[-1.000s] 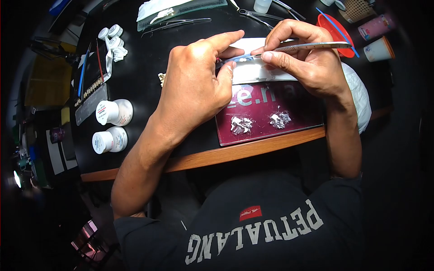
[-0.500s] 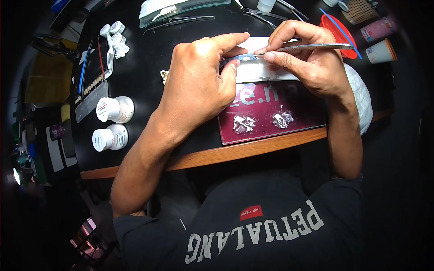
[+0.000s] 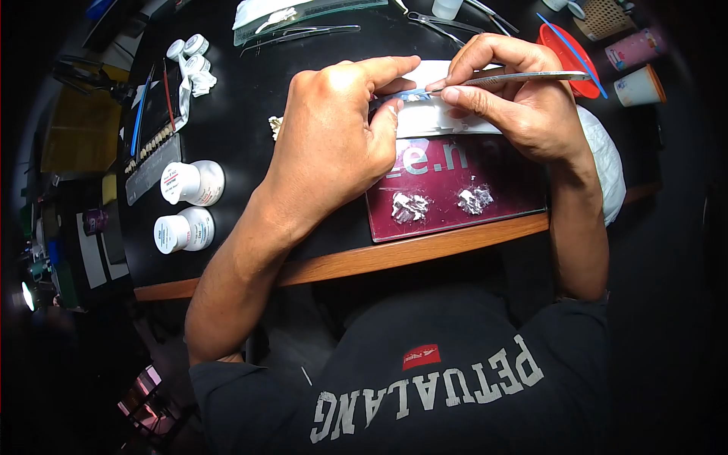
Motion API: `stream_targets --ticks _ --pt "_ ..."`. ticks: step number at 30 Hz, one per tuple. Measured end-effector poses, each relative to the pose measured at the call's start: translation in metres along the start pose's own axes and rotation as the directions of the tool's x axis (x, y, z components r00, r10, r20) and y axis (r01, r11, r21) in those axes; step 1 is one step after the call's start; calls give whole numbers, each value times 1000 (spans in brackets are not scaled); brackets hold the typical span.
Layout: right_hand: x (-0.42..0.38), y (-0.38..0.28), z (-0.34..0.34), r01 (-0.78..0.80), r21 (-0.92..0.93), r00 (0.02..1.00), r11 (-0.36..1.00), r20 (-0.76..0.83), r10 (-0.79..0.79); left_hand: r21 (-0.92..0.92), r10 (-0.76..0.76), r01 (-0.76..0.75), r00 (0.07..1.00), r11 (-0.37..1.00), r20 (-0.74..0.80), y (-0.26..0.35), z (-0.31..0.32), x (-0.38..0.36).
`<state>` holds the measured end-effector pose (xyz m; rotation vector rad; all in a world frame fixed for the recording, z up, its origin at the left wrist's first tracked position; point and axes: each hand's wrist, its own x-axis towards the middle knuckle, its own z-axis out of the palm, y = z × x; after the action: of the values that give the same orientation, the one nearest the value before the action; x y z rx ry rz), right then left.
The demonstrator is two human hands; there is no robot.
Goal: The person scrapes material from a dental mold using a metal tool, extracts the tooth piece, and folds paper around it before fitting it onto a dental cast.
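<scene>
My left hand [image 3: 337, 125] is closed, with a small blue piece carrying white bits [image 3: 413, 96] between thumb and fingers; most of it is hidden. In my right hand [image 3: 523, 98] is a slim metal dental instrument [image 3: 546, 76], gripped like a pen, its tip at the white bits. Beneath both hands lies a white folded paper or cloth [image 3: 440, 120]. Nearer to me, a maroon glass slab [image 3: 447, 221] bears two heaps of white paste or powder, a left heap [image 3: 409, 207] and a right heap [image 3: 475, 199].
Two white jars [image 3: 203, 182] [image 3: 199, 227] stand at the left, near a tooth shade guide [image 3: 152, 144] and several brushes [image 3: 139, 117]. Tweezers [image 3: 303, 32] lie at the back. A red bowl [image 3: 557, 45] and an orange-rimmed cup [image 3: 637, 89] are at the right. The wooden table edge [image 3: 341, 265] runs in front.
The metal instrument in my right hand has shifted very slightly. Its far end sits a little lower and further left. My left hand has barely moved.
</scene>
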<state>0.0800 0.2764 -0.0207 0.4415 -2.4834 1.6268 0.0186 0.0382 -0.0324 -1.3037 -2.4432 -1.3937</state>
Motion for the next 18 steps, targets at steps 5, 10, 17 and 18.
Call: stream_targets --ticks 5,10,17,18 --pt "0 1 0 -2 -2 1000 1000 -6 2 28 -10 10 1000 1000 7 1 0 0" --pt "2 0 -2 9 -62 1000 998 8 -9 53 16 -16 1000 998 -2 -2 3 0" --pt "2 1 -1 15 -51 1000 999 -2 -15 58 26 -25 1000 998 -9 -3 5 1" --pt "2 1 -1 11 -45 1000 999 -2 -11 60 31 -30 999 998 -12 -3 5 1"
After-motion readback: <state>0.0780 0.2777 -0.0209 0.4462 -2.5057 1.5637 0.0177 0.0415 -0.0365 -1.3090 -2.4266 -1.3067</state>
